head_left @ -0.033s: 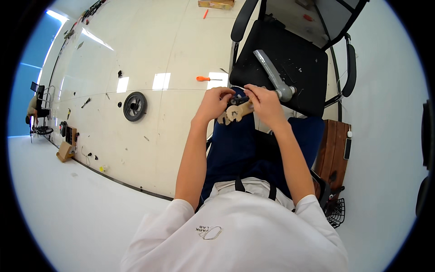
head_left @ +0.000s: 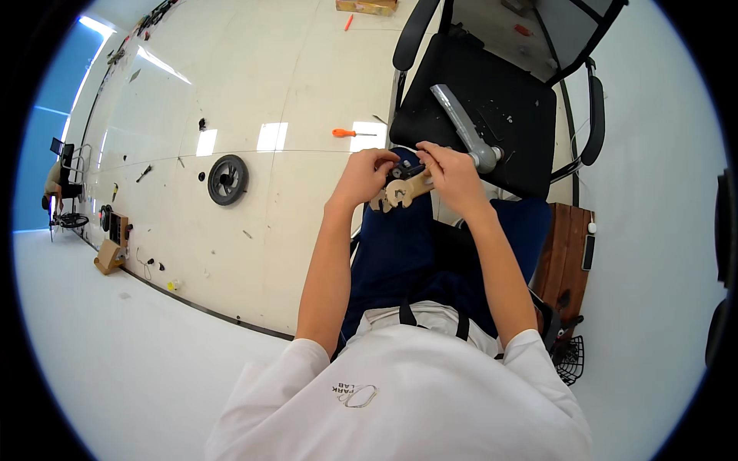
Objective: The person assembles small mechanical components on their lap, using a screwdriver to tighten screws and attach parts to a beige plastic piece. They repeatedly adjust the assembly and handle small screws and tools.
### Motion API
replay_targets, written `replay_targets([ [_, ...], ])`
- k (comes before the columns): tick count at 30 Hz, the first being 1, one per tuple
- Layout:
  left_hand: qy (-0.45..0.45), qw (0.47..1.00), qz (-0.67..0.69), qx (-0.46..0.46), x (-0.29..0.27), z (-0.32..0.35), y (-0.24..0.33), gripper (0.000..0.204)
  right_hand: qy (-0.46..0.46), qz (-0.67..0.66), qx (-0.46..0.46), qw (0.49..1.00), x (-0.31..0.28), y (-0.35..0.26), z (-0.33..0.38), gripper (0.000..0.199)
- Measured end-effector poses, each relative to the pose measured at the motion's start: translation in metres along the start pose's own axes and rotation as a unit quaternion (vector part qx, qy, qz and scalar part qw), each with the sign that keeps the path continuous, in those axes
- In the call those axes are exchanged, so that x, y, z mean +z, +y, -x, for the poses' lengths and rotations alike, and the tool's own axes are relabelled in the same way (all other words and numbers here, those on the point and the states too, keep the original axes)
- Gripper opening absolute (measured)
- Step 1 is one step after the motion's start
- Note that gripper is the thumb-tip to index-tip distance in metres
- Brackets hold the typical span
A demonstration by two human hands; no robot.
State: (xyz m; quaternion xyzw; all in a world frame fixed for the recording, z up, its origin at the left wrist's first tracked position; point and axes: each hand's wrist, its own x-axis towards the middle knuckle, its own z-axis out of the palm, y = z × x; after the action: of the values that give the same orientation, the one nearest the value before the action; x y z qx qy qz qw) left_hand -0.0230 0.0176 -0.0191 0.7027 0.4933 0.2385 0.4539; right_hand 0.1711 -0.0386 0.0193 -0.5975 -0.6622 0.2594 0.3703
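Over my left thigh, both hands work close together at a beige part with slotted, fork-like ends. My left hand is closed, its fingertips pressed to a small dark part beside the beige piece. My right hand pinches with thumb and forefinger just right of the dark part; what lies in the pinch is too small to make out. A grey metal tube with a round joint rests across the black chair seat, its lower end running behind my right hand. Whether it joins the beige part is hidden.
A black office chair faces me. On the tiled floor to the left lie an orange-handled screwdriver, a spoked wheel and scattered small parts. A wooden box stands at right, a cardboard box at far left.
My right hand has shifted very slightly, and a little more of the dark part shows between my hands. Otherwise things look the same.
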Motion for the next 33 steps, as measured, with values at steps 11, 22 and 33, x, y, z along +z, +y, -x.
replay_targets([
  [11,-0.039,0.998,-0.046,-0.032,-0.006,0.000,-0.003,0.024,0.009,-0.080,0.037,0.996,0.008,0.002,-0.004,0.021],
  [22,-0.073,0.994,-0.063,-0.052,-0.005,-0.003,-0.004,0.027,0.032,-0.082,0.044,0.995,0.007,0.012,-0.011,0.021],
  [33,-0.055,0.998,-0.021,-0.016,-0.007,-0.001,0.008,0.022,-0.071,0.076,-0.093,0.990,0.011,-0.006,-0.021,0.035],
])
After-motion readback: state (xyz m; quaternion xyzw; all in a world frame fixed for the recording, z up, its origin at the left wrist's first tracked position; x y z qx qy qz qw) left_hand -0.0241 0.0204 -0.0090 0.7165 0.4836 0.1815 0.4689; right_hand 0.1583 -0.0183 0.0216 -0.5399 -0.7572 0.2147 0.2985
